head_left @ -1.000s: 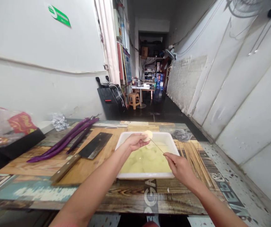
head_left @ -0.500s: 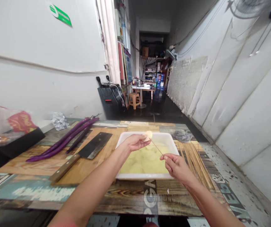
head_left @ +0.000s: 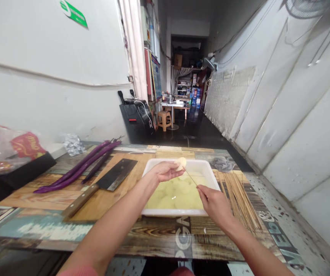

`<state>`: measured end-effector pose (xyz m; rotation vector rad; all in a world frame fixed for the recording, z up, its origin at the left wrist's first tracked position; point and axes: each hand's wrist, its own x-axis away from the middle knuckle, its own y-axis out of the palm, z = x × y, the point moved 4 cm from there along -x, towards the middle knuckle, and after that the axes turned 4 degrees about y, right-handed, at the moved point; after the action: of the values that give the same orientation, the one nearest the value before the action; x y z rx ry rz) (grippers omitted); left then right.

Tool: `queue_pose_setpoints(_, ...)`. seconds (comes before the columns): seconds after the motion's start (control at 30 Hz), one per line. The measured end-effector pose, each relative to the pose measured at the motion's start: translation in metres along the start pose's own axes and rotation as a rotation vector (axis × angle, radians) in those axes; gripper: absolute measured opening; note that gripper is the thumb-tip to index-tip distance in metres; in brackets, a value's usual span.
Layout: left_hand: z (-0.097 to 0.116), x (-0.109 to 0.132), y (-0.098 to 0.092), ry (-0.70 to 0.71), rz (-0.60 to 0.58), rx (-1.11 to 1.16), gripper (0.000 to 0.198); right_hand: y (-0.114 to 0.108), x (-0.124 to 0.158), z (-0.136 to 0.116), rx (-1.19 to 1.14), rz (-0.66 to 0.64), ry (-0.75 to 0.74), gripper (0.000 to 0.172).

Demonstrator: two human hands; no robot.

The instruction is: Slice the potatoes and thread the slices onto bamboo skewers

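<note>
My left hand (head_left: pixel 167 171) pinches a thin, pale yellow round slice (head_left: pixel 181 163), perhaps potato, above the far part of a white plastic tub (head_left: pixel 214 178). A thin wooden skewer (head_left: pixel 192 179) runs from my right hand (head_left: pixel 212 199) up to the slice's lower edge. The fingers of my right hand are closed round the skewer's near end, over the tub's right side. Whether the tip has gone into the slice is too small to tell. Inside the tub, many similar pale yellow slices (head_left: pixel 173 193) lie in liquid.
Loose bamboo skewers (head_left: pixel 241 199) lie right of the tub, with a crumpled clear plastic bag (head_left: pixel 223 164) behind them. Leftward, a cleaver (head_left: pixel 116 176) rests on a wooden cutting board (head_left: pixel 101 209). Long purple eggplants (head_left: pixel 78 168) and a black box (head_left: pixel 18 174) with packets are farther left.
My right hand has moved slightly up toward the slice, and its fingers have closed more tightly round the skewer. The left hand has hardly moved. The view has shifted a little.
</note>
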<state>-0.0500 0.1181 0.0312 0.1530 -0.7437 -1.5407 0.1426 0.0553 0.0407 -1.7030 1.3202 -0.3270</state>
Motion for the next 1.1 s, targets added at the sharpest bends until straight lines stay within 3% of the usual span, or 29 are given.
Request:
queue_pose_setpoints(0.1, 0.000, 0.001, 0.001, 0.029, -0.010, -0.046, 0.009, 0.003, -0.002, 0.003, -0.247, -0.047, 0.071, 0.030)
queue_pose_setpoints(0.27, -0.001, 0.000, 0.002, 0.076, -0.007, -0.106, 0.007, 0.015, -0.002, 0.010, -1.087, -0.368, 0.503, 0.031)
queue_pose_setpoints(0.37, -0.002, -0.001, 0.003, 0.087, -0.010, -0.115, 0.005, 0.015, -0.002, 0.007, -1.297, -0.411, 0.578, 0.033)
queue_pose_setpoints(0.6, -0.002, 0.000, 0.004, 0.110, -0.024, -0.143, 0.007, 0.019, -0.004, 0.006, -1.045, -0.233, 0.498, 0.035)
queue_pose_setpoints(0.8, -0.006, 0.000, 0.007, 0.176, -0.035, -0.213, 0.005, 0.020, -0.005, 0.006, -1.086, -0.287, 0.545, 0.037)
queue_pose_setpoints(1.1, -0.008, -0.002, 0.009, 0.251, 0.010, -0.229, 0.010, 0.022, -0.008, 0.005, -1.090, -0.215, 0.571, 0.036)
